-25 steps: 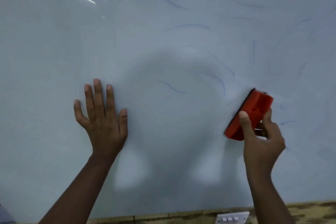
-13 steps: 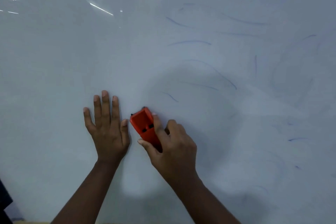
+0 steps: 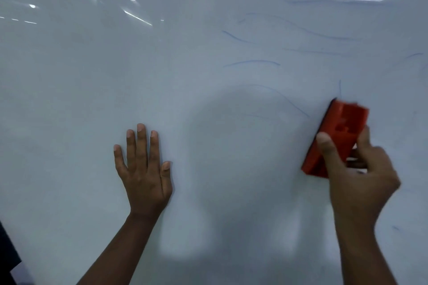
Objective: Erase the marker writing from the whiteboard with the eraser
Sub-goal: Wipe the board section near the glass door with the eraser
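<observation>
A right hand (image 3: 356, 169) grips a red eraser (image 3: 335, 136) at three o'clock, thumb and curled fingers pinching its long sides, pad flat on the whiteboard (image 3: 92, 76). The left hand (image 3: 144, 169) lies spread at seven o'clock, holding nothing. Faint blue strokes (image 3: 252, 62) remain toward one o'clock (the eraser looks light and rigid).

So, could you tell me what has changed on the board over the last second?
The right hand swept the red eraser left, next to the left hand, then back right, gripping it throughout. The left hand stayed flat on the whiteboard; faint blue strokes remain.
</observation>
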A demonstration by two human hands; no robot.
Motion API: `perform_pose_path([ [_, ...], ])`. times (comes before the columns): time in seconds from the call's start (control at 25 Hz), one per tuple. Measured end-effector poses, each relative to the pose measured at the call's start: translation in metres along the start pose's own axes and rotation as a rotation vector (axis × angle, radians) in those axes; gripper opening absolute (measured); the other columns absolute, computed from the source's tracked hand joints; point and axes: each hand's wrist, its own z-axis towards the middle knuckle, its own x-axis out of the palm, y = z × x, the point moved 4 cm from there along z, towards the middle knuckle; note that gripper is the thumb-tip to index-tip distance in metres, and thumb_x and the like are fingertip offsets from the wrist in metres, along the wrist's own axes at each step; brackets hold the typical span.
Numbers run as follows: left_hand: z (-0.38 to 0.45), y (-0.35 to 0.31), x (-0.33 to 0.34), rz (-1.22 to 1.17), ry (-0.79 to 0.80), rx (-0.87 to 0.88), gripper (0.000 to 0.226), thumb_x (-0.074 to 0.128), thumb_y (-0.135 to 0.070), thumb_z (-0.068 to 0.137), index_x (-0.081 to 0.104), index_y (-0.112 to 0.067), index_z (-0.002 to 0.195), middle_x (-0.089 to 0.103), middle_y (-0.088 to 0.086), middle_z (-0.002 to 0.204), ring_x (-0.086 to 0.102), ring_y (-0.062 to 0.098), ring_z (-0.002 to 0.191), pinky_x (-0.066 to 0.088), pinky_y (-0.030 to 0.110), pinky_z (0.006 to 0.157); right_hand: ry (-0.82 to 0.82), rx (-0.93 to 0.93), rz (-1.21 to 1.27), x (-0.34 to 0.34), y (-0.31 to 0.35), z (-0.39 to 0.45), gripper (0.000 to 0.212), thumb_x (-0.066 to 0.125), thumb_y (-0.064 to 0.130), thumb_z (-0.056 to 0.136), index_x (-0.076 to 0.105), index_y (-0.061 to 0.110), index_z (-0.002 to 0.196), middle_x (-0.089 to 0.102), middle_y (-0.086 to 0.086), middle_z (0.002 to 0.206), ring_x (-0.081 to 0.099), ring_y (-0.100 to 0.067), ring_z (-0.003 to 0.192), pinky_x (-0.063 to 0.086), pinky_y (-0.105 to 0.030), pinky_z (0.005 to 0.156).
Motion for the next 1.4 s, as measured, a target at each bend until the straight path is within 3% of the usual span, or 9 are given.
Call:
perform_pose_path([
  [0.08, 0.000, 0.001, 0.000, -0.003, 0.001, -0.007, 0.061, 0.030, -0.030, 0.112, 0.018, -0.011, 0.168, 0.010, 0.010, 0.177, 0.010, 0.032, 0.164, 0.009, 0.061, 0.130, -0.018, -0.028, -0.013, 0.006, 0.018, 0.015, 0.071, 0.072, 0.067, 0.086, 0.064, 0.021, 0.140, 0.059, -0.010, 0.090, 0.060, -0.020, 0.073, 0.048, -0.021, 0.068],
  [0.28, -0.002, 0.000, 0.002, 0.001, -0.002, -0.006, 0.060, 0.030, -0.030, 0.112, 0.018, -0.011, 0.168, 0.010, 0.011, 0.177, 0.011, 0.033, 0.164, 0.010, 0.062, 0.130, 0.135, -0.296, -0.152, 0.064, 0.073, -0.031, 0.072, 0.072, 0.063, 0.083, 0.064, 0.021, 0.140, 0.050, -0.007, 0.086, 0.054, -0.024, 0.070, 0.046, -0.034, 0.064],
  [0.44, -0.003, 0.000, 0.001, -0.002, 0.002, -0.017, 0.062, 0.031, -0.032, 0.112, 0.016, -0.012, 0.169, 0.008, 0.010, 0.177, 0.011, 0.033, 0.164, 0.008, 0.061, 0.130, 0.306, -0.536, -0.179, 0.104, 0.100, -0.094, 0.072, 0.071, 0.064, 0.085, 0.063, 0.019, 0.140, 0.051, -0.004, 0.089, 0.050, -0.020, 0.075, 0.051, -0.035, 0.058],
  [0.6, 0.001, -0.002, -0.003, 0.021, 0.032, -0.027, 0.064, 0.031, -0.037, 0.113, 0.013, -0.015, 0.170, 0.006, 0.008, 0.178, 0.009, 0.031, 0.164, 0.008, 0.060, 0.130, 0.362, -0.642, -0.174, 0.120, 0.134, -0.092, 0.075, 0.069, 0.070, 0.084, 0.060, 0.023, 0.142, 0.054, -0.004, 0.093, 0.052, -0.018, 0.077, 0.052, -0.034, 0.058],
  [0.68, 0.001, -0.004, -0.007, 0.014, 0.050, -0.036, 0.063, 0.034, -0.037, 0.113, 0.019, -0.013, 0.169, 0.011, 0.010, 0.177, 0.011, 0.032, 0.164, 0.011, 0.061, 0.130, 0.307, -0.614, -0.182, 0.114, 0.139, -0.065, 0.075, 0.069, 0.072, 0.080, 0.061, 0.028, 0.141, 0.053, -0.003, 0.091, 0.055, -0.020, 0.077, 0.050, -0.031, 0.056],
  [0.88, 0.032, -0.009, -0.024, -0.054, -0.017, -0.163, 0.056, 0.040, -0.038, 0.109, 0.047, -0.008, 0.155, 0.039, 0.015, 0.164, 0.037, 0.037, 0.151, 0.024, 0.058, 0.118, 0.099, -0.380, -0.157, 0.055, 0.088, 0.008, 0.074, 0.065, 0.077, 0.077, 0.064, 0.036, 0.139, 0.048, 0.005, 0.083, 0.056, -0.017, 0.067, 0.043, -0.029, 0.056],
  [1.12, 0.155, -0.001, -0.039, 0.023, -0.108, -0.040, 0.063, 0.038, -0.043, 0.112, 0.032, -0.009, 0.165, 0.023, 0.013, 0.175, 0.017, 0.031, 0.163, 0.017, 0.060, 0.124, -0.070, -0.158, -0.019, 0.006, 0.060, 0.093, 0.079, 0.064, 0.080, 0.081, 0.065, 0.026, 0.138, 0.057, -0.003, 0.082, 0.061, -0.023, 0.070, 0.051, -0.037, 0.066],
  [1.28, 0.192, 0.002, -0.027, 0.069, -0.094, -0.009, 0.066, 0.033, -0.042, 0.112, 0.020, -0.011, 0.169, 0.011, 0.013, 0.177, 0.009, 0.031, 0.165, 0.010, 0.063, 0.127, -0.050, -0.189, -0.080, 0.023, 0.099, 0.111, 0.078, 0.062, 0.082, 0.080, 0.066, 0.029, 0.137, 0.057, -0.002, 0.083, 0.063, -0.024, 0.074, 0.050, -0.035, 0.068],
  [1.4, 0.188, 0.003, -0.023, 0.074, -0.098, -0.001, 0.067, 0.033, -0.039, 0.111, 0.018, -0.010, 0.169, 0.009, 0.013, 0.178, 0.009, 0.031, 0.165, 0.007, 0.062, 0.129, 0.017, -0.348, -0.124, 0.064, 0.137, 0.070, 0.071, 0.063, 0.077, 0.080, 0.066, 0.033, 0.136, 0.050, 0.003, 0.082, 0.059, -0.021, 0.070, 0.045, -0.031, 0.060],
])
